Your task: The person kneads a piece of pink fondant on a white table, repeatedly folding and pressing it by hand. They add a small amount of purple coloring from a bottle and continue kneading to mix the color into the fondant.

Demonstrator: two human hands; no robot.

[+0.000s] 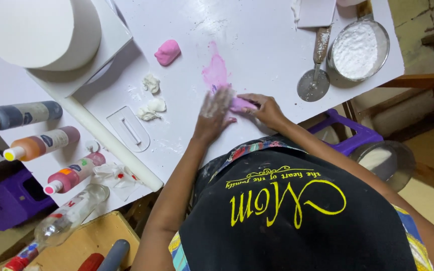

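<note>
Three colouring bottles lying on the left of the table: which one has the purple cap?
The dark bottle with the purple cap, farthest up the white table. The orange-filled bottle below it has a yellow cap; the red-filled bottle nearest the table edge has a pink cap.

Both hands on table (257, 40) w/ dough piece (241, 104) between: left hand (214, 114) left of it, right hand (265, 109) right. Dough lump (167, 52) beyond, far-left; powder bowl (358, 49) far-right, cutter wheel (314, 80) beside it.

Beside the rolling pin (111, 143) we count three colour bottles (41, 143). Beyond it we count two white lumps (150, 95). One pink lump (167, 52).
</note>
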